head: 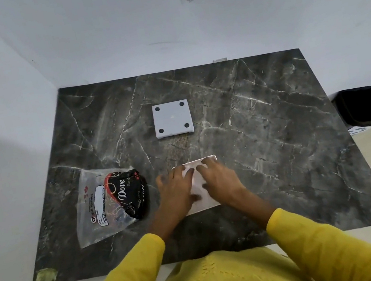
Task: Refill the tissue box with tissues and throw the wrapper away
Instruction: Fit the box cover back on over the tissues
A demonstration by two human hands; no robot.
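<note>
A white tissue box [201, 186] lies on the dark marble table [265, 139] near the front middle. Both hands are on it: my left hand [175, 191] covers its left side and my right hand [218, 179] lies over its right side, with the fingers spread across its top. The hands hide most of the box, so I cannot tell what is inside. A white square panel with four black feet [172, 118] lies flat farther back, apart from the box. The clear plastic wrapper with black "Dove" print [113, 199] lies crumpled at the left.
A black bin [370, 107] stands on the floor beyond the table's right edge. White walls close off the back and left. A scrap of green tape [45, 276] sticks to the table's front left corner.
</note>
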